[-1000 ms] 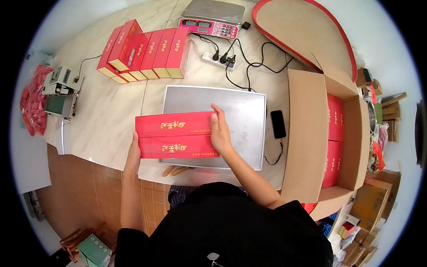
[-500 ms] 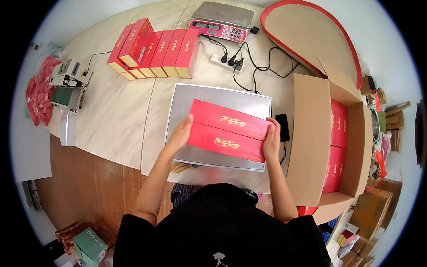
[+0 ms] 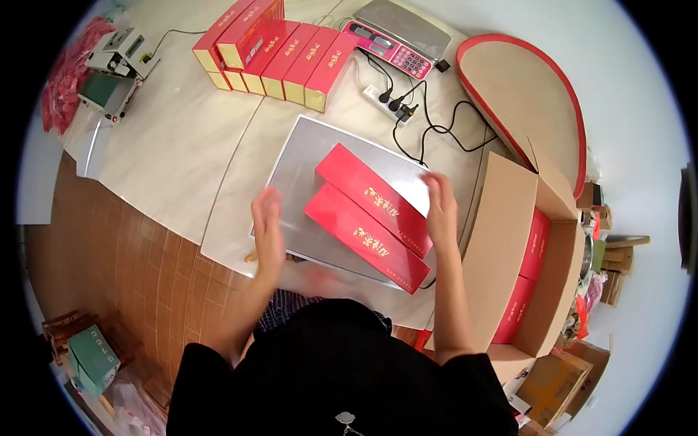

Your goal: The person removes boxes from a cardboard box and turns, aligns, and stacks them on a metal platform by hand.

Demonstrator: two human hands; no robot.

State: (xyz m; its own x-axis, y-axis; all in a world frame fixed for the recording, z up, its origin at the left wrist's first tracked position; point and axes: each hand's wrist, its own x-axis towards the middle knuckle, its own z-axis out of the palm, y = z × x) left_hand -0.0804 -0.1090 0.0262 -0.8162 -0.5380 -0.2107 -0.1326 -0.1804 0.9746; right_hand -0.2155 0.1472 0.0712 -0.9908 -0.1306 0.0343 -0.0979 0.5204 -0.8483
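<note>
Two long red boxes with gold lettering lie side by side on a grey flat panel (image 3: 291,167) with a white rim. A narrow wedge-shaped gap shows between the upper red box (image 3: 356,178) and the lower red box (image 3: 345,225). My left hand (image 3: 269,229) is held up off the boxes' left side, fingers stretched out and holding nothing. Beyond the right end of the upper box, my right hand (image 3: 440,207) hovers with its fingers extended and nothing in it. The wrist on that side passes close to the box ends.
An open carton (image 3: 502,240) with red boxes inside stands at right. Several red and yellow boxes (image 3: 291,62) are grouped at the back. Behind the panel are a pink scale (image 3: 392,49), a power strip (image 3: 389,105) and black cables. A small machine (image 3: 116,69) sits far left.
Both hands have let go of the two red boxes and moved apart from them. The boxes now rest on the panel, turned diagonally and slightly separated. The whole view has tilted.
</note>
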